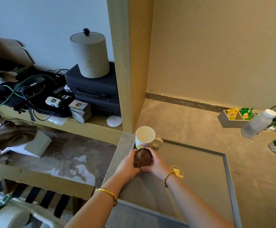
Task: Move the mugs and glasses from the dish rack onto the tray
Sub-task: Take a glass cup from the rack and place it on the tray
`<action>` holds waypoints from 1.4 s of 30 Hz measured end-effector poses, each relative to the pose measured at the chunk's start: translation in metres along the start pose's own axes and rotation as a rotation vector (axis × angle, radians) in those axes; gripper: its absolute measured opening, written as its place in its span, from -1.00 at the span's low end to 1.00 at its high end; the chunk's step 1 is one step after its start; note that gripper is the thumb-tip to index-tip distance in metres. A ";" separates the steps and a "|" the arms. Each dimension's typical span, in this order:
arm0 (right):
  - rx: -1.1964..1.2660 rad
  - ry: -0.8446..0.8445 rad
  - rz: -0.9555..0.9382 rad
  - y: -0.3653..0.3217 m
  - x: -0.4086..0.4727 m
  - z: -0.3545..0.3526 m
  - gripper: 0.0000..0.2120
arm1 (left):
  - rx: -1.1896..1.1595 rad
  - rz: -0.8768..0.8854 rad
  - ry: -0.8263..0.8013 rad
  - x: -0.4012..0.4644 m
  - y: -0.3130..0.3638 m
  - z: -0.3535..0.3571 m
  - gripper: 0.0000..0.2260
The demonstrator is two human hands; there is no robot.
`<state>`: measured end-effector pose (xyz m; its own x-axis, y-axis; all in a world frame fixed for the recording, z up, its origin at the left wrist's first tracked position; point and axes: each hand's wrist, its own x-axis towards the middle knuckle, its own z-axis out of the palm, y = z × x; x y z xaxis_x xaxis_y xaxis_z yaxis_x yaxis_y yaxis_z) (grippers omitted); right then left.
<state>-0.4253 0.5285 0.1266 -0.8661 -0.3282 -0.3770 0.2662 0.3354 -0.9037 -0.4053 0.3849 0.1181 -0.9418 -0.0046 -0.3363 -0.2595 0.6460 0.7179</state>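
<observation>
Both hands, left hand [128,163] and right hand [155,163], wrap fingers around a brown glass [143,157] just before the white mug [144,137] on the tray [226,163]. Placing seems underway; next, set it down beside the mug and let go.

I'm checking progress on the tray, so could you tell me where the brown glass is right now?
In the head view, the brown glass is held between the left hand and the right hand, over the tray's far-left corner, just in front of the white mug.

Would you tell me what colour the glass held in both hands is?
The glass is dark brown, tinted and see-through, seen in the head view.
</observation>
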 end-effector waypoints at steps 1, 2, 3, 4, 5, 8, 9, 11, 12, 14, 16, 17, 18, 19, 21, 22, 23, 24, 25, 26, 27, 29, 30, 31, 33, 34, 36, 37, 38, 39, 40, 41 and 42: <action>-0.008 0.003 -0.003 -0.001 0.001 0.001 -0.28 | 0.007 -0.006 0.010 0.001 -0.001 -0.001 -0.40; -0.013 0.004 -0.002 -0.001 0.001 0.001 -0.27 | 0.017 -0.014 0.018 0.001 -0.001 -0.002 -0.40; -0.018 0.004 0.003 0.000 0.002 0.001 -0.27 | 0.029 -0.021 0.024 0.001 -0.001 -0.002 -0.40; -0.024 0.003 0.012 -0.001 0.002 0.001 -0.27 | 0.039 -0.026 0.026 0.001 -0.002 -0.002 -0.40; -0.035 0.001 0.025 -0.001 0.001 0.001 -0.29 | 0.046 -0.030 0.028 0.002 -0.002 -0.002 -0.39; -0.062 0.000 0.051 -0.002 0.000 0.001 -0.32 | 0.054 -0.040 0.034 0.002 -0.003 -0.003 -0.39; -0.061 0.001 0.053 -0.002 0.001 0.000 -0.32 | 0.053 -0.038 0.033 0.002 -0.003 -0.003 -0.39; -0.054 0.001 0.060 -0.001 0.002 0.000 -0.31 | 0.049 -0.037 0.026 0.002 -0.003 -0.004 -0.38; -0.053 0.001 0.064 -0.001 0.002 0.000 -0.30 | 0.046 -0.038 0.023 0.002 -0.003 -0.004 -0.38; -0.045 0.002 0.073 0.000 0.002 -0.001 -0.29 | 0.043 -0.040 0.022 0.002 -0.003 -0.004 -0.38; -0.034 -0.003 0.081 0.002 0.003 -0.001 -0.29 | 0.044 -0.039 0.023 0.002 -0.003 -0.004 -0.39; -0.032 -0.004 0.082 0.002 0.003 -0.001 -0.29 | 0.044 -0.037 0.024 0.002 -0.002 -0.004 -0.39; -0.033 -0.003 0.081 0.002 0.003 -0.001 -0.29 | 0.043 -0.036 0.026 0.001 -0.002 -0.004 -0.39; -0.031 -0.002 0.079 0.002 0.004 -0.001 -0.30 | 0.043 -0.034 0.028 0.001 -0.002 -0.004 -0.39; -0.012 0.003 0.070 0.003 0.004 -0.001 -0.30 | 0.050 -0.031 0.031 0.001 -0.002 -0.004 -0.40; -0.006 0.005 0.065 0.004 0.003 -0.001 -0.31 | 0.052 -0.030 0.029 0.001 -0.002 -0.005 -0.40; -0.006 0.007 0.060 0.004 0.003 -0.001 -0.31 | 0.050 -0.029 0.026 0.000 -0.002 -0.005 -0.41; -0.007 0.006 0.056 0.004 0.003 -0.001 -0.31 | 0.051 -0.029 0.025 0.000 -0.001 -0.005 -0.42; -0.006 0.007 0.051 0.005 0.002 0.000 -0.31 | 0.060 -0.028 0.026 -0.001 -0.001 -0.005 -0.43; -0.007 0.012 0.041 0.005 0.002 0.000 -0.30 | 0.077 -0.025 0.028 -0.001 0.001 -0.004 -0.45; -0.018 0.027 0.028 0.005 0.001 0.000 -0.28 | 0.094 -0.017 0.024 -0.002 0.003 -0.002 -0.45; -0.064 0.087 0.007 0.006 -0.003 -0.005 -0.24 | 0.109 0.013 -0.011 -0.002 0.009 0.004 -0.44; -0.074 0.120 0.002 0.007 -0.005 -0.010 -0.25 | 0.109 0.032 -0.033 -0.001 0.014 0.007 -0.43; -0.072 0.148 -0.005 0.009 -0.008 -0.016 -0.27 | 0.107 0.052 -0.052 0.000 0.019 0.011 -0.43; -0.076 0.189 -0.020 0.012 -0.013 -0.029 -0.35 | 0.093 0.079 -0.078 0.003 0.030 0.019 -0.47; -0.093 0.202 -0.025 0.013 -0.016 -0.036 -0.41 | 0.089 0.091 -0.085 0.004 0.035 0.022 -0.50; -0.144 0.236 -0.036 0.016 -0.020 -0.047 -0.51 | 0.117 0.136 -0.061 0.006 0.045 0.027 -0.57; -0.168 0.268 -0.036 0.017 -0.021 -0.052 -0.53 | 0.158 0.175 -0.012 0.006 0.050 0.027 -0.61; -0.185 0.306 -0.026 0.018 -0.022 -0.057 -0.54 | 0.211 0.225 0.058 0.007 0.054 0.026 -0.65; -0.189 0.347 -0.006 0.019 -0.022 -0.060 -0.53 | 0.274 0.277 0.136 0.009 0.059 0.024 -0.66; -0.174 0.390 0.015 0.019 -0.022 -0.064 -0.52 | 0.345 0.319 0.206 0.012 0.063 0.022 -0.65; -0.147 0.436 0.034 0.019 -0.022 -0.066 -0.50 | 0.417 0.339 0.255 0.015 0.067 0.019 -0.63; -0.123 0.476 0.051 0.018 -0.021 -0.069 -0.49 | 0.479 0.335 0.279 0.019 0.070 0.017 -0.59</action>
<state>-0.4318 0.6025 0.1321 -0.9581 0.1213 -0.2595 0.2861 0.4515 -0.8452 -0.4379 0.4428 0.1518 -0.9921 0.0997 0.0762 0.1214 0.9158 0.3829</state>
